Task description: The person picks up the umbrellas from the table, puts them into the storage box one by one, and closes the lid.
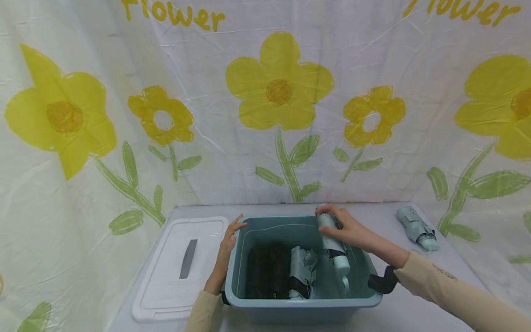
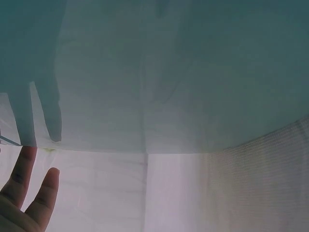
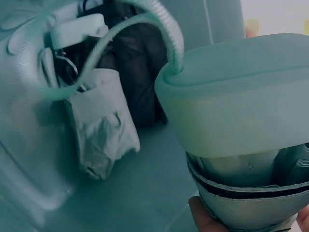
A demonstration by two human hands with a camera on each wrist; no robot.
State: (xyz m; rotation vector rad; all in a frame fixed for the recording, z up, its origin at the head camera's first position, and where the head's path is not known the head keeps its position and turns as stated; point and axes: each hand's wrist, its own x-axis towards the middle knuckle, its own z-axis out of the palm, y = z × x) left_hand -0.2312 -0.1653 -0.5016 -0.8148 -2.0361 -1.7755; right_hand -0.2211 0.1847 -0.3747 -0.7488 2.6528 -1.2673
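My right hand (image 1: 346, 227) grips a folded pale green umbrella (image 1: 329, 235) over the right part of a teal storage bin (image 1: 304, 303). The umbrella tilts with its handle (image 3: 236, 106) toward me, a cord loop hanging from it. Inside the bin lies another folded pale green umbrella (image 1: 299, 269), beside dark folded bundles (image 1: 269, 267) on the left, probably umbrellas too, though shadow blurs them. At the bin's left rim, my left hand (image 1: 229, 237) rests with extended fingers against the outside. Two of its fingers (image 2: 43, 200) show in the left wrist view.
A white lid (image 1: 162, 276) with a grey handle lies on the table left of the bin. Another folded pale green umbrella (image 1: 416, 228) lies at the table's back right. Behind the table hangs a flower-printed curtain (image 1: 215, 152).
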